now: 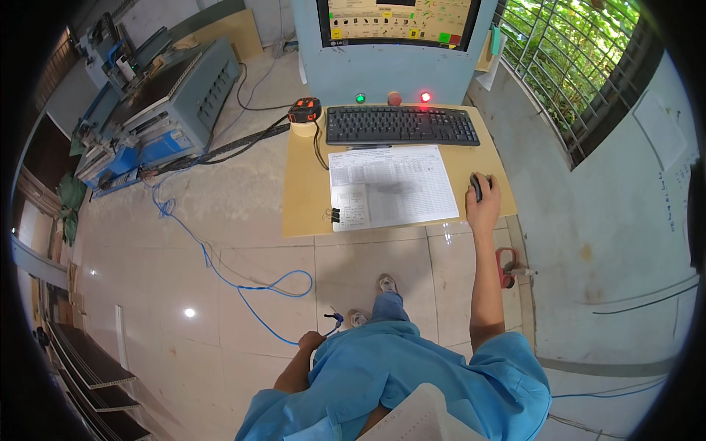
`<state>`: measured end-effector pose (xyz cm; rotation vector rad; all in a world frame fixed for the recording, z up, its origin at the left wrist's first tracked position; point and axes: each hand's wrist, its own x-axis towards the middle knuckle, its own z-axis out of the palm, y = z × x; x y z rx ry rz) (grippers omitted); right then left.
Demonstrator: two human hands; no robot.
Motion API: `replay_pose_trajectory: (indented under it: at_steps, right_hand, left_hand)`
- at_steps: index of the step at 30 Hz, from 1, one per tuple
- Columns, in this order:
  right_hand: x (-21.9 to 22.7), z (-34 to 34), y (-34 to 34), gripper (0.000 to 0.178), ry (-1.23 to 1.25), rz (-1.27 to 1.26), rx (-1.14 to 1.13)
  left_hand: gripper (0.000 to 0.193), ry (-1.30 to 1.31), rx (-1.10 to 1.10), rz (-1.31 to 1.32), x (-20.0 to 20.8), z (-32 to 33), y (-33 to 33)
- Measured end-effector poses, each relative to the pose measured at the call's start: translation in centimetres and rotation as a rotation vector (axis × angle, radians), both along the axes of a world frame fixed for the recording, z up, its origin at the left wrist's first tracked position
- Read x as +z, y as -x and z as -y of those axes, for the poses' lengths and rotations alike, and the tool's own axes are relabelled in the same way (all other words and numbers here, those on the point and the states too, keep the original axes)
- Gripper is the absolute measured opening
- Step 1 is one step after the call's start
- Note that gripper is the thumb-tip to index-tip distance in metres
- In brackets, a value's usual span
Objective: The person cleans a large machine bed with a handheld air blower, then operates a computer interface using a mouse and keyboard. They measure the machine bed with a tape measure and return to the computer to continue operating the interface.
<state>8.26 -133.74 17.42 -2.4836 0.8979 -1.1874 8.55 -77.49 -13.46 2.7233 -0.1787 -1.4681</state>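
Note:
My right hand (483,205) rests curled over a black computer mouse (476,189) at the right side of a wooden desk (309,198). Low and to the left, near my body, my left hand (312,341) is closed on an air blow gun (336,320). A blue air hose (254,309) runs from it, looping over the floor. Left of the mouse lies a printed sheet (412,184), with a smaller paper (351,202) held to its edge by a black binder clip (335,215). Behind the papers is a black keyboard (401,126).
A tape measure (304,110) sits on a roll of tape (302,129) at the desk's left. A control cabinet (368,70) with a lit monitor (397,18) and buttons stands behind. Far left is a flatbed machine (173,95). A barred window (573,66) is at right.

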Motion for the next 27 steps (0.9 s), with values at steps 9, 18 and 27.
replay_pose_trajectory:
  at_steps: [9, 18, 27]
  right_hand:
    - [-0.2, 0.5, -0.9, 0.039, -0.021, -0.017, -0.024]
    - [-0.1, 0.4, -0.7, 0.047, -0.012, -0.007, -0.007]
    - [0.5, 0.5, 0.7, 0.049, -0.318, 0.538, 0.141]
  left_hand:
    - [0.056, -0.027, -0.034, -0.027, -1.4, 0.6, -1.3]
    - [0.047, 0.007, 0.060, 0.035, -0.5, 0.5, -0.2]
    - [0.030, 0.151, 0.224, 0.104, -2.5, -0.4, -2.7]
